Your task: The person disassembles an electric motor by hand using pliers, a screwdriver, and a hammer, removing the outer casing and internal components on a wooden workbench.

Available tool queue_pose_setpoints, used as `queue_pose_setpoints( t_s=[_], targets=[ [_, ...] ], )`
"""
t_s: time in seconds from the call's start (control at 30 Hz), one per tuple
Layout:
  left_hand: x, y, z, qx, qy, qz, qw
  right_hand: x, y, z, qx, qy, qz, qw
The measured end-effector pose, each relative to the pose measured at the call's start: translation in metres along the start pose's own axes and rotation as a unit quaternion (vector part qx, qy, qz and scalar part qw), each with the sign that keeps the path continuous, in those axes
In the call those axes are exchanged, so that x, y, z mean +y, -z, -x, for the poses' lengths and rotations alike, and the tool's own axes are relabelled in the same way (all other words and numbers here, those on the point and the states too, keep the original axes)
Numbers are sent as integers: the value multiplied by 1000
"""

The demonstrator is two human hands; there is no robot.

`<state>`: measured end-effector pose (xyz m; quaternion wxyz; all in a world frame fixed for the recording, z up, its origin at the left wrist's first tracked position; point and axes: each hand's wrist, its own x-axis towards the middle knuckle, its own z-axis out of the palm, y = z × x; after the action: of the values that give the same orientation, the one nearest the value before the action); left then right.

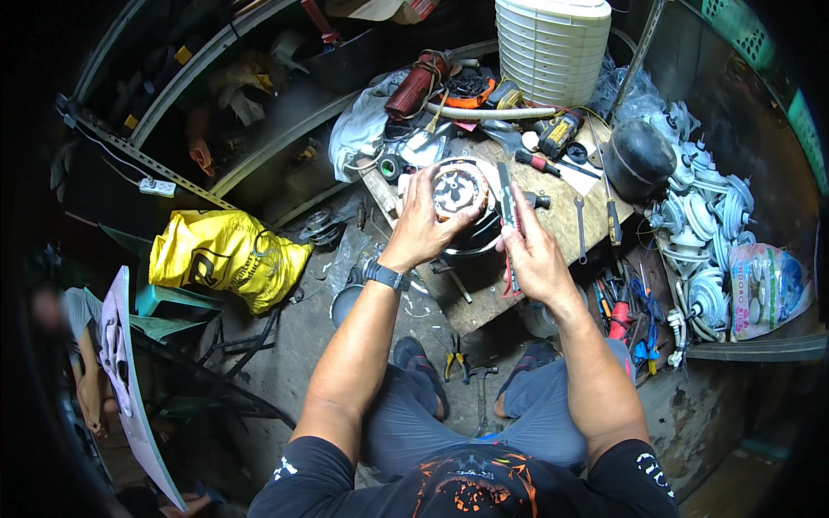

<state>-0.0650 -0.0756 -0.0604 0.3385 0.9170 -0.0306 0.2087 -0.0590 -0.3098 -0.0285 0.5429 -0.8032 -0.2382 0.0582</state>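
At the near edge of the wooden worktop [553, 226], my left hand [420, 223] grips a round motor part [458, 186] with a coppery rim and a dark, pale-patched face. Thumb and fingers curve around its side. Under it shows a larger round housing with a pale rim [473, 252], partly covered by the hand. My right hand [533, 250] is closed around a long, narrow grey tool with red on its handle [506, 192]. The tool's upper end points away from me, just right of the motor part. Its exact kind is unclear.
A wrench [580, 229], a screwdriver [614, 223] and a yellow-black power tool [560, 131] lie on the worktop. Stacked fan motor parts [704, 211] fill the right side. Pliers [456, 356] and a hammer [482, 393] lie between my feet. A yellow bag [229, 257] stands left; another person [86, 363] sits beyond.
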Motion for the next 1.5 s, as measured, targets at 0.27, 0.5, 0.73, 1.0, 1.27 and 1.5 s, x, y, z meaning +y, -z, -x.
queue_pose_setpoints(
  t_s=[0.27, 0.5, 0.73, 1.0, 1.27, 1.5],
  targets=[
    [4, 3, 2, -8, 8, -1, 1000, 4, -2, 3, -38, 7, 54, 998],
    [-1, 0, 3, 2, -10, -10, 1000, -6, -3, 2, -47, -30, 66, 996],
    [-1, 1, 3, 3, -12, -6, 1000, 2, -12, 4, -31, 2, 67, 997],
    [1, -2, 3, 0, -4, -1, 1000, 0, -16, 7, -25, 15, 167, 985],
    [-9, -1, 4, -7, -1, 17, 1000, -7, -14, 18, -44, 12, 174, 984],
    [-1, 3, 6, -8, -7, 12, 1000, -23, 22, 16, -60, -71, 65, 994]
  ],
)
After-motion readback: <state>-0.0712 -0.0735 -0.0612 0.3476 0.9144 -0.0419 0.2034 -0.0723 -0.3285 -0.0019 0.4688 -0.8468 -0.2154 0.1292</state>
